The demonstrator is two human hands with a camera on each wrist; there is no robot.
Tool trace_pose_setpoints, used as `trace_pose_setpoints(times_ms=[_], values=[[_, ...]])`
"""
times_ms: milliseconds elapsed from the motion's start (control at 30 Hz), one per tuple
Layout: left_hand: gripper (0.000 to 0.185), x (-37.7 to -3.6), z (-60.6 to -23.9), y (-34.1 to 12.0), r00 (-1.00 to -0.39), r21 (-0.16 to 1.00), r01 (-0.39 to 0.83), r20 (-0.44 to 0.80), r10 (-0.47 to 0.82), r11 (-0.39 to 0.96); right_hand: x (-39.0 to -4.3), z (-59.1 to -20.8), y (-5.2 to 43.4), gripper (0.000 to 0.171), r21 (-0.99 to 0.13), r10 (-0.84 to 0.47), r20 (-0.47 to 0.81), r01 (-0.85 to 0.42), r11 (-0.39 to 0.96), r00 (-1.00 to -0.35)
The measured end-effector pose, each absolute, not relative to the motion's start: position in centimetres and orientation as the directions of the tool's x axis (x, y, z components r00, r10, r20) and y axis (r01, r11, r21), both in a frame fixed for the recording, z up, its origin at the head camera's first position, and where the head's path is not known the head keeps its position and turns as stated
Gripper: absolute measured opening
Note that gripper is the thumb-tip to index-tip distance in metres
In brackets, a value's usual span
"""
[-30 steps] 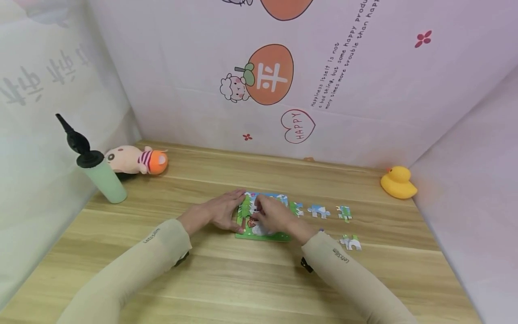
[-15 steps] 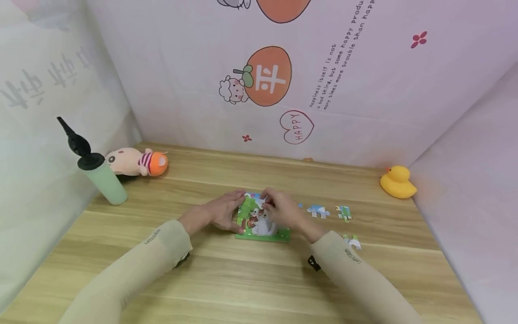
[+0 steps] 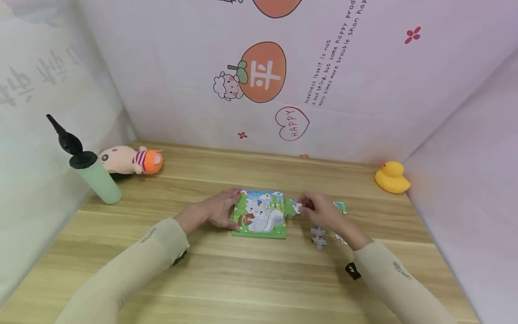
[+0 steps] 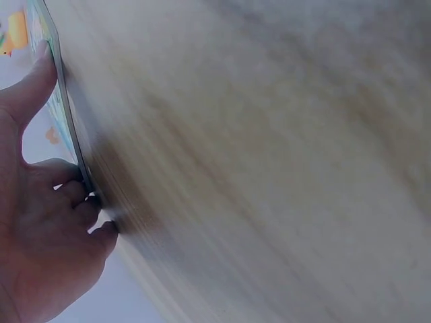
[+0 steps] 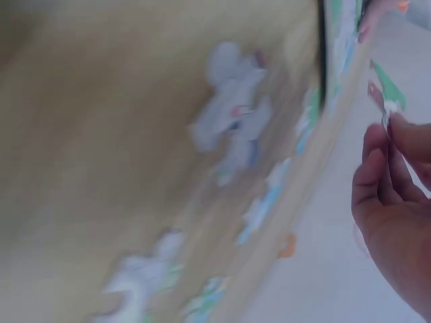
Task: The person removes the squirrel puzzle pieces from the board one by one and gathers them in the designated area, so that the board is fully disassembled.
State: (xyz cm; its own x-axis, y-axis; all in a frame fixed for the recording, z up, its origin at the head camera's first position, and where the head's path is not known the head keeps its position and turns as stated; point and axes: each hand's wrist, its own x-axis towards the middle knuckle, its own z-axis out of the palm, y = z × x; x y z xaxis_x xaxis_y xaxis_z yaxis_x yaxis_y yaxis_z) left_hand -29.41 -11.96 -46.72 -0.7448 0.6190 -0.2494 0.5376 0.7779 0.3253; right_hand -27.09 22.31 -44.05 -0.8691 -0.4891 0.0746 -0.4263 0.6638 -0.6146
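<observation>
A jigsaw puzzle board [image 3: 260, 216] with a grey squirrel picture lies flat on the table. My left hand [image 3: 220, 209] holds its left side, thumb at the near corner and fingers at the far one; in the left wrist view those fingers [image 4: 77, 195] curl against the edge. Right of the board, my right hand [image 3: 319, 210] is raised over the loose pieces. Between thumb and fingers it pinches a small puzzle piece [image 5: 388, 94], green and white with a reddish part. Beside the board's right edge lies a green-and-white piece [image 3: 290, 208].
Joined grey pieces [image 3: 319, 238] and a green-blue piece [image 3: 341, 207] lie to the right; another is partly behind the right arm. A yellow rubber duck [image 3: 392, 177] stands far right. At the left are a green hand pump [image 3: 99, 182] and a plush toy [image 3: 129, 159].
My right hand has moved from over the board to the right, above the loose pieces, uncovering the squirrel picture. My left hand stays at the board's left edge.
</observation>
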Motion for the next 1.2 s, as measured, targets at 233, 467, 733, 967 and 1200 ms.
trace_pose_setpoints(times_ms=[233,467,733,967,1200], values=[[0.116,-29.7,-46.7,-11.9,-0.738,0.321,0.547,-0.251,0.626,0.773,-25.7,-45.2,24.1,0.009,-0.616,-0.564,-0.056,-0.416,0.669,-0.824],[0.117,-29.6,-46.5,-12.1,-0.733,0.324,0.551,-0.253,0.631,0.769,-25.4,-45.5,23.6,0.008,-0.569,-0.562,-0.079,-0.426,0.704,-0.824],[0.118,-29.6,-46.4,-11.9,-0.732,0.333,0.544,-0.259,0.630,0.770,-25.5,-45.9,23.0,0.009,-0.547,-0.541,-0.116,-0.401,0.735,-0.833],[0.118,-29.6,-46.5,-12.0,-0.733,0.342,0.537,-0.264,0.627,0.771,-25.5,-46.0,22.6,0.006,-0.515,-0.533,-0.137,-0.400,0.759,-0.835],[0.117,-29.6,-46.4,-12.1,-0.737,0.344,0.535,-0.257,0.626,0.772,-25.5,-46.3,22.4,0.009,-0.468,-0.544,-0.133,-0.431,0.771,-0.829]])
